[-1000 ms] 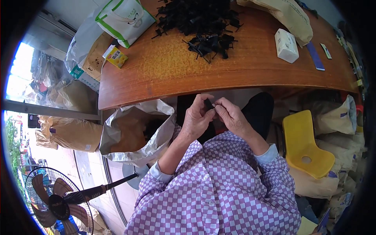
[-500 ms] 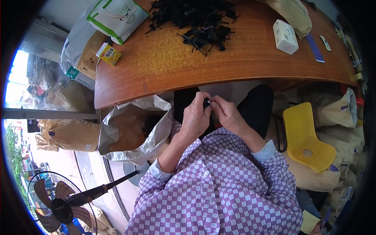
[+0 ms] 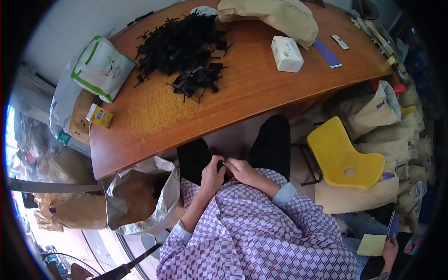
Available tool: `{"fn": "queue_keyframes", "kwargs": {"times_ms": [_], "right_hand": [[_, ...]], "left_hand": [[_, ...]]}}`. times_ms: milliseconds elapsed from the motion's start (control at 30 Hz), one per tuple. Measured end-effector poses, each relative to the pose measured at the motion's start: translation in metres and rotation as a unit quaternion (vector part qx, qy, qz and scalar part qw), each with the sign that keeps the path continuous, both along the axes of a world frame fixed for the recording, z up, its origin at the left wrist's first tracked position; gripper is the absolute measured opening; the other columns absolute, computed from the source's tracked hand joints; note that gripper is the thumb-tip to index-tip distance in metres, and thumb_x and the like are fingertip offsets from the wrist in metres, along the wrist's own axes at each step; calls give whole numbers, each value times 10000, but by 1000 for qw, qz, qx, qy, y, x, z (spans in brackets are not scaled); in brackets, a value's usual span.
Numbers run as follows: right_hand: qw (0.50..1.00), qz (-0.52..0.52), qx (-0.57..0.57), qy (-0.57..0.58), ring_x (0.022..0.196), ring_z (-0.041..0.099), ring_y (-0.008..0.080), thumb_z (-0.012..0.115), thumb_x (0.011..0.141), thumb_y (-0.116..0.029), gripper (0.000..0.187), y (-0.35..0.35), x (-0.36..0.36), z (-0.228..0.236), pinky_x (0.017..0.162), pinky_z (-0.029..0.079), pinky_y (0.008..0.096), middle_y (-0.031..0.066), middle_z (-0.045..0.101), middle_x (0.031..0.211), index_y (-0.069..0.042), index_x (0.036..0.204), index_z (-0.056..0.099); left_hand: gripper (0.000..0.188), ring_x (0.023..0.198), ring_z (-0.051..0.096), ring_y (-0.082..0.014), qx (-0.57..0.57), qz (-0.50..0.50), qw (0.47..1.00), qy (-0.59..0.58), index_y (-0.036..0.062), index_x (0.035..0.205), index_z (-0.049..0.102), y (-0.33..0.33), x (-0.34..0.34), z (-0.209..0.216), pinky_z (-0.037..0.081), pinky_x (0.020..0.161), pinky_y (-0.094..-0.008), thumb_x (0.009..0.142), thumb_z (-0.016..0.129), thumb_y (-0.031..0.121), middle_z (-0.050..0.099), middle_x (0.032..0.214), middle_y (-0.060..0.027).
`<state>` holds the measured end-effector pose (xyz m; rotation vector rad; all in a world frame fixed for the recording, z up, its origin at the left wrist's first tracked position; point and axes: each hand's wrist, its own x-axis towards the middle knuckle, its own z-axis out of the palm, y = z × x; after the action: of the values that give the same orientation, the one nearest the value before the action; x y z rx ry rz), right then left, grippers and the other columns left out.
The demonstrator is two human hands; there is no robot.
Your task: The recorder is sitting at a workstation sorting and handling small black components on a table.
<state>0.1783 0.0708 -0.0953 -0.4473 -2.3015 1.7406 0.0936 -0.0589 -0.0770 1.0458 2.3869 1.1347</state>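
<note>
My left hand and my right hand meet in front of my lap, just below the table's edge. Both are closed, fingertips pinched together around a small black piece. Most of that piece is hidden by the fingers, so its exact kind does not show. On the wooden table ahead lies a large heap of small black parts with thin stems. A smaller cluster of the same parts sits nearer to me.
Left of my legs stands an open silver-lined sack. A yellow chair is at right, beside stacked paper sacks. The table also bears a tissue pack, a bag and a small carton. Another person's hand shows lower right.
The view has shifted and turned, showing more of the table's far side and the heap. My hands stay together, now lower and closer to my body. Another person's hand has come into fuller view.
</note>
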Motion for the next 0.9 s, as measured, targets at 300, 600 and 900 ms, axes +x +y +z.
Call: {"fn": "queue_keyframes", "kwargs": {"times_ms": [300,600,900], "right_hand": [[999,35,25,-30,814,629,241,532,912,-253,267,17,13,-47,733,481,331,163,641,900,-12,1002,602],[997,53,-8,-47,835,630,341,498,907,-308,325,19,6,-43,727,478,398,215,638,899,-14,998,602],[997,61,8,-41,776,629,309,514,917,-313,334,17,5,-45,700,479,386,203,641,863,-6,1025,591]], "left_hand": [[189,586,588,-125,131,38,915,-381,28,1038,467,-4,-11,-44,469,518,-223,867,546,41,567,736,-71],[322,588,586,-122,93,12,940,-327,26,1189,478,-5,-20,-53,472,526,-232,869,485,-1,578,791,-84],[378,605,606,-164,94,3,926,-366,35,1261,348,-8,-22,-54,507,535,-245,889,408,8,570,860,-117]]}}
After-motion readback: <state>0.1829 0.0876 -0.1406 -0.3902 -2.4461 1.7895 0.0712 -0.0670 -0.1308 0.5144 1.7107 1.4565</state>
